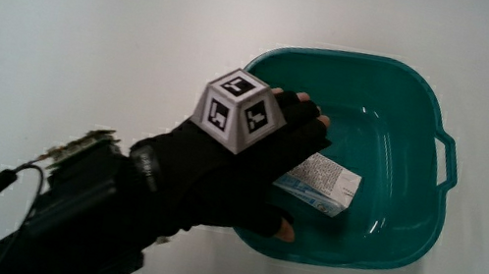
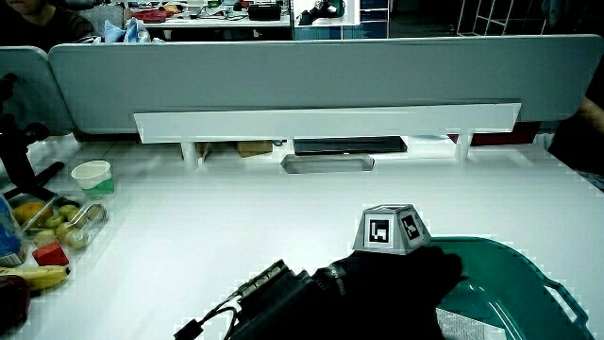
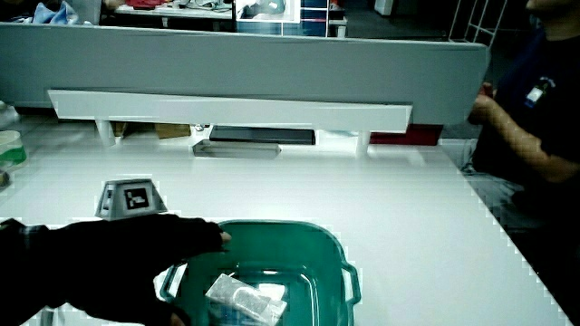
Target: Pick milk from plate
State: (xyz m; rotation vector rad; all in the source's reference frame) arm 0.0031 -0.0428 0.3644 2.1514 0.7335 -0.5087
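one small milk carton (image 1: 321, 185) lies on its side inside a teal plastic tub (image 1: 425, 127) on the white table (image 1: 94, 22). the main view shows the hand (image 1: 248, 173) from above, with the patterned cube (image 1: 237, 111) on its back. in a side view the carton (image 3: 245, 299) shows clearly in the tub (image 3: 317, 240), while in a side view the hand (image 2: 396, 288) covers most of the tub (image 2: 514, 269) and only a bit of the carton shows. that view also shows a white cup (image 2: 92, 176) and a box of fruit (image 2: 57, 222) well apart from the tub, and a low grey partition (image 2: 311, 80). the hand reaches into the tub, with the fingers (image 1: 303, 117) and thumb (image 1: 271, 225) spread on each side of the carton's end. i cannot tell if the grip is touching the carton.
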